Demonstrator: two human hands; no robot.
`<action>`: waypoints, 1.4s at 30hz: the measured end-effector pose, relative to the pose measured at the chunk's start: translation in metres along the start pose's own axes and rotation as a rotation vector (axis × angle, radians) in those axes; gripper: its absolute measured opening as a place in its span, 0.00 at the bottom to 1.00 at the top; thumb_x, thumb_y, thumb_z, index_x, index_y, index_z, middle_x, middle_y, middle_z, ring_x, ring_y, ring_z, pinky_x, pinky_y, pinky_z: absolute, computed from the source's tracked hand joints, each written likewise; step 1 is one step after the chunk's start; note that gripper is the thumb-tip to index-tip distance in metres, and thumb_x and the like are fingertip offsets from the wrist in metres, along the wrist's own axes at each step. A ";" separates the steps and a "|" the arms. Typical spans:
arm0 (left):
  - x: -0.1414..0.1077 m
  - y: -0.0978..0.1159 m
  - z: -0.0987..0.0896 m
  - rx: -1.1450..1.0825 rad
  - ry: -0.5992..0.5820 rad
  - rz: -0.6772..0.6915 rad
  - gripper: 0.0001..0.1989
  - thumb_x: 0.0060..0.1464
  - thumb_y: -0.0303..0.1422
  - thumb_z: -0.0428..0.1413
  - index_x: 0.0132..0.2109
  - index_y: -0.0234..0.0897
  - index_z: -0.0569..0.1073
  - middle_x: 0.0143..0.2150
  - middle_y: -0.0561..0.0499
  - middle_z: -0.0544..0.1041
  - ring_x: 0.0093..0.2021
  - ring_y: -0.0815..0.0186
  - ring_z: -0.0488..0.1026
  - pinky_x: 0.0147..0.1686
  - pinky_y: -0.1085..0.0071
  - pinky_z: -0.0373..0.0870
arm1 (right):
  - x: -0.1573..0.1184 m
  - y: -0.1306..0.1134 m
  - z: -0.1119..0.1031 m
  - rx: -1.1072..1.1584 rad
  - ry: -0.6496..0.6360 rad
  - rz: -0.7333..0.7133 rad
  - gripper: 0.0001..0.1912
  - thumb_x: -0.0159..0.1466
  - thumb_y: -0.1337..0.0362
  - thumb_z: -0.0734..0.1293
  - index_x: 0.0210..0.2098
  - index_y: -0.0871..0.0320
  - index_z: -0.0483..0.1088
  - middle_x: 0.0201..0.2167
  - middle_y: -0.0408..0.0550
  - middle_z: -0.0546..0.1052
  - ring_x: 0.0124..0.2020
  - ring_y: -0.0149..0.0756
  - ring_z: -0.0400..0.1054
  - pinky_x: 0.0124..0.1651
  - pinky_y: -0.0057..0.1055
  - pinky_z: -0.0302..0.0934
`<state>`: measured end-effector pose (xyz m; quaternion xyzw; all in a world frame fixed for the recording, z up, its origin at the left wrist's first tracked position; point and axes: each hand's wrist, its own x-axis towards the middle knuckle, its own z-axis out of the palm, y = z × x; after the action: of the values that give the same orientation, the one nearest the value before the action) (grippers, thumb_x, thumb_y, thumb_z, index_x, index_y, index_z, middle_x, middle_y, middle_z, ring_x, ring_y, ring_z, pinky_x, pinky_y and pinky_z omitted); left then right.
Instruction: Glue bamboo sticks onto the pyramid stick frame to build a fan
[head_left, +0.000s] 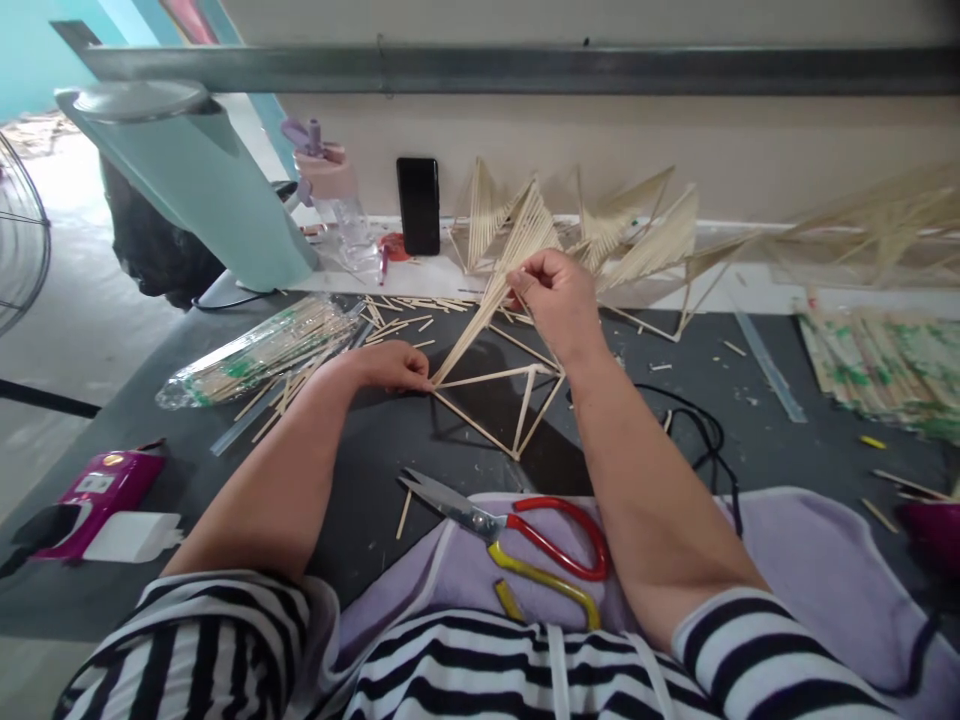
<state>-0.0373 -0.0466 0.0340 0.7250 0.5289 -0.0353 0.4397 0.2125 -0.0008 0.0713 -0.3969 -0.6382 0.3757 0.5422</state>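
Observation:
A frame of thin wooden sticks (476,423) stands on the dark table in front of me, with a fan of closely laid sticks (529,232) rising from its left corner. My left hand (394,367) is closed in a pinch at that corner, where the sticks meet. Higher up, my right hand (562,305) pinches at the right edge of the fan, on what looks like one thin stick; its fingers partly hide it. Scissors (465,507) with one red and one yellow handle lie half open nearer to me, their handles on a lilac cloth (795,560).
Loose cut sticks (397,325) and a plastic bag of sticks (262,350) lie to the left. Along the wall stand a phone (418,205), a bottle (341,205) and more stick frames (660,240). A black cord (701,425) and stick bundles (877,365) are on the right.

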 end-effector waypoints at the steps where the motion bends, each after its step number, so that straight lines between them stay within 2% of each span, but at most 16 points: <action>1: 0.000 0.000 0.000 -0.001 0.000 -0.001 0.16 0.47 0.45 0.59 0.29 0.35 0.72 0.21 0.55 0.68 0.21 0.72 0.63 0.23 0.75 0.57 | 0.000 0.000 0.000 0.004 -0.001 -0.002 0.08 0.57 0.67 0.69 0.25 0.57 0.66 0.18 0.36 0.70 0.20 0.26 0.67 0.25 0.25 0.63; 6: 0.000 0.002 0.001 0.023 0.013 0.003 0.16 0.47 0.44 0.59 0.29 0.34 0.72 0.20 0.55 0.67 0.21 0.72 0.63 0.23 0.75 0.56 | 0.000 0.004 0.000 0.013 -0.011 -0.025 0.07 0.59 0.67 0.68 0.25 0.57 0.67 0.19 0.37 0.71 0.19 0.25 0.66 0.25 0.24 0.62; 14: 0.000 0.000 0.002 -0.058 -0.004 0.008 0.15 0.46 0.43 0.61 0.28 0.35 0.71 0.20 0.54 0.67 0.22 0.70 0.64 0.23 0.74 0.56 | 0.000 0.008 0.001 -0.015 -0.002 -0.035 0.08 0.60 0.64 0.68 0.27 0.57 0.66 0.20 0.37 0.70 0.20 0.24 0.66 0.25 0.24 0.63; 23: -0.001 0.005 0.002 -0.049 0.007 -0.008 0.14 0.45 0.42 0.61 0.28 0.34 0.72 0.21 0.54 0.67 0.22 0.71 0.63 0.23 0.74 0.55 | 0.000 0.007 0.001 -0.031 0.016 -0.050 0.07 0.59 0.66 0.68 0.26 0.57 0.67 0.19 0.37 0.71 0.20 0.25 0.66 0.26 0.25 0.63; 38: 0.000 0.002 0.001 0.036 0.017 0.010 0.17 0.48 0.47 0.57 0.28 0.35 0.71 0.20 0.55 0.67 0.21 0.71 0.61 0.23 0.75 0.55 | 0.001 0.008 0.002 0.011 -0.003 0.006 0.06 0.58 0.63 0.68 0.27 0.56 0.67 0.20 0.39 0.72 0.21 0.28 0.67 0.29 0.29 0.62; 42: -0.001 0.005 0.000 0.026 0.019 -0.028 0.18 0.47 0.47 0.58 0.28 0.35 0.70 0.20 0.56 0.66 0.21 0.71 0.62 0.23 0.75 0.55 | 0.001 0.003 0.002 0.014 -0.004 0.028 0.07 0.58 0.62 0.68 0.26 0.56 0.68 0.20 0.39 0.72 0.21 0.28 0.67 0.29 0.28 0.62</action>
<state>-0.0338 -0.0478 0.0370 0.7234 0.5428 -0.0412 0.4246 0.2109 0.0013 0.0682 -0.4013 -0.6311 0.3881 0.5385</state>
